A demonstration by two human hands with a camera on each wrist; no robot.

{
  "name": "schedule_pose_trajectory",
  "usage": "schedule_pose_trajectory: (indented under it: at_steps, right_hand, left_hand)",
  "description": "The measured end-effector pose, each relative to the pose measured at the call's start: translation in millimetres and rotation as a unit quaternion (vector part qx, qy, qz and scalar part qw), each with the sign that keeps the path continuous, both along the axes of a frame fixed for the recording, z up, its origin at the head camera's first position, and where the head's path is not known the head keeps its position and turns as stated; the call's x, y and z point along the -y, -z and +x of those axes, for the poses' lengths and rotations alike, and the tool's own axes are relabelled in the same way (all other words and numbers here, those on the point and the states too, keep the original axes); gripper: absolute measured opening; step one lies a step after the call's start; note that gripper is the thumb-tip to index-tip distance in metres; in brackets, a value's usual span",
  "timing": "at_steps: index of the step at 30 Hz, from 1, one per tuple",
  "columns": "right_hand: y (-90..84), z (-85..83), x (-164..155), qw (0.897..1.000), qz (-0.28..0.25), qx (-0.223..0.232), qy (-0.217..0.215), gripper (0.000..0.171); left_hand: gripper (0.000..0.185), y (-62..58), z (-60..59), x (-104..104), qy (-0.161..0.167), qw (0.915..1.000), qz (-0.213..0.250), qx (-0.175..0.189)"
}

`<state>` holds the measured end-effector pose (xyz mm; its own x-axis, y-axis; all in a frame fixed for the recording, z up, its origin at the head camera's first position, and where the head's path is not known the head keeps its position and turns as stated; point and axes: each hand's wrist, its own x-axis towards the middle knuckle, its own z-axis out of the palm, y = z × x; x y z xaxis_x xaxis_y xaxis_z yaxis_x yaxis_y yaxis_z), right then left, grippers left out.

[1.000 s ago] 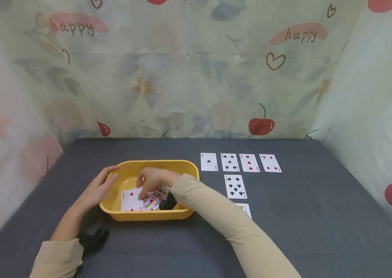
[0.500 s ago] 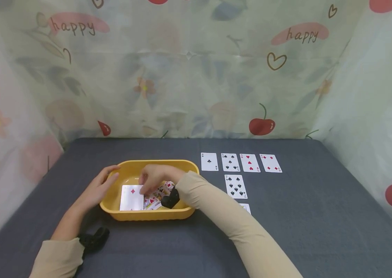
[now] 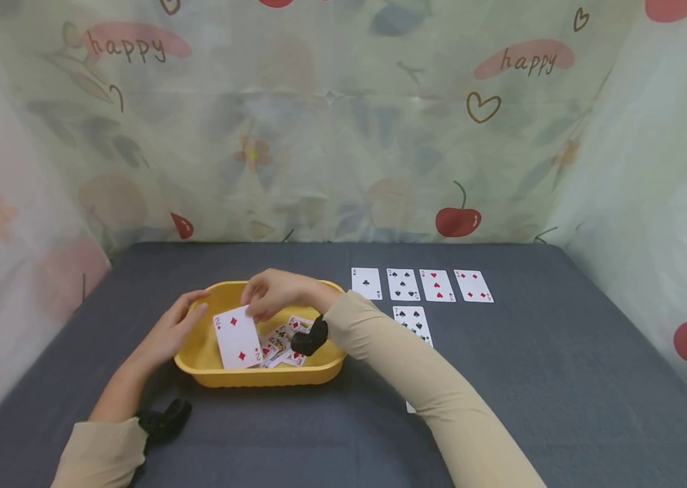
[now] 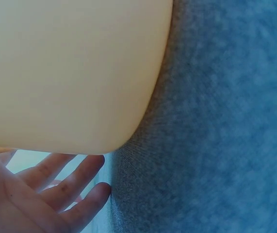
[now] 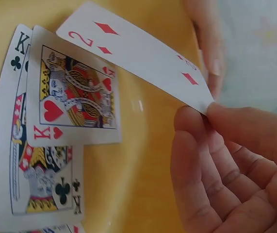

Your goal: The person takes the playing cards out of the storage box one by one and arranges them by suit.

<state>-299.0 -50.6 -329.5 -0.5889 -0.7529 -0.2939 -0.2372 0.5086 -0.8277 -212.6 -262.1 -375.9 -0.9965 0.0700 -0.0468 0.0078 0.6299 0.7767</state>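
A: What is lying on the grey table at this moment?

B: The yellow tub is sitting left of centre. Four cards in a row are lying face up to its right, and a seven of spades is lying just below that row.

A: What is the left hand doing?

B: The left hand is resting against the tub's left rim with fingers relaxed and holding nothing. In the left wrist view its fingers are lying straight beside the tub wall.

A: And the right hand?

B: The right hand is pinching the two of diamonds by one corner between thumb and fingertips, holding it tilted above the tub's interior.

A: What is remaining inside?

B: A king of hearts is overlapping a king of clubs; further cards are probably underneath, but the view is cropping them.
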Motion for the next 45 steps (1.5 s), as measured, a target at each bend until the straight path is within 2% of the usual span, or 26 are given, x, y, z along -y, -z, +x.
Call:
schedule_pose_trajectory:
  at_steps: [9,23,39,45]
  right_hand:
    - [-13.7,-3.1,-19.2,0.999,-0.019,-0.031,0.006,0.019]
    - [-26.9,-6.4,-55.2,0.998,-0.047,-0.03,0.027,0.02]
    - [-35.2,-5.7,-111.6,0.995,-0.059,-0.039,0.077,0.022]
    - [-35.3,-5.8,-139.7,0.992,-0.063,-0.031,0.108,0.024]
  left_hand:
    - [0.058,-0.3,1.9,-1.5,0.004,0.9999,0.0,-0.015]
    - [0.061,0.0,2.5,-1.4,0.006,0.9998,0.004,-0.017]
    - [0.06,-0.5,2.7,0.2,0.006,0.9998,0.004,-0.017]
    - [0.059,-0.3,3.0,0.2,0.007,0.9998,0.007,-0.019]
